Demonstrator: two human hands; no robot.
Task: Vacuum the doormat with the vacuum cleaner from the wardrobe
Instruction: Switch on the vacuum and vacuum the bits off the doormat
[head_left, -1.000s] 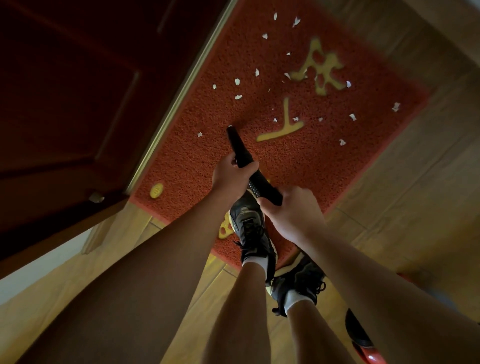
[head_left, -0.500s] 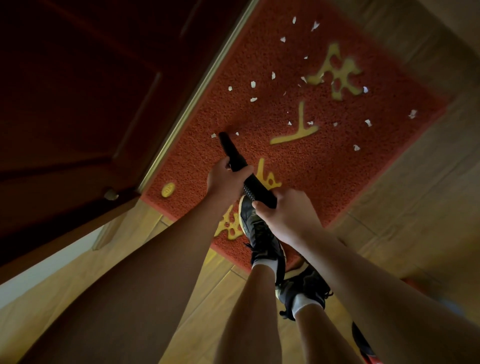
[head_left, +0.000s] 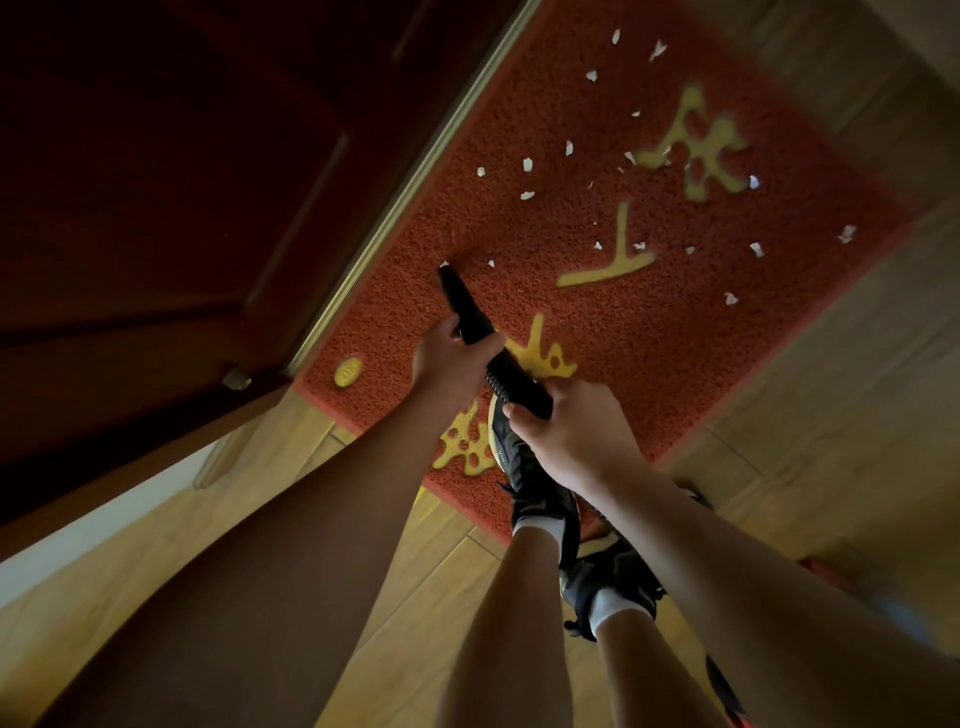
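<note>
A red doormat (head_left: 649, 322) with yellow characters lies on the wooden floor by a dark door. Several white paper scraps (head_left: 527, 166) are scattered over its far half. I hold a black vacuum nozzle (head_left: 467, 312) that points down and away, and its tip touches a white scrap near the mat's left edge. My left hand (head_left: 447, 358) grips the nozzle's front part. My right hand (head_left: 566, 431) grips the ribbed black hose end behind it. The vacuum's red body (head_left: 737, 719) shows only as a sliver at the bottom right.
A dark red door (head_left: 182, 208) with a metal threshold strip (head_left: 415, 182) runs along the mat's left side. My black shoes (head_left: 524, 467) stand on the mat's near edge. Wooden flooring (head_left: 857, 415) surrounds the mat on the right and in front.
The nozzle tip has moved left across the mat, from near the yellow stroke to a scrap by the left edge. Both hands keep their hold.
</note>
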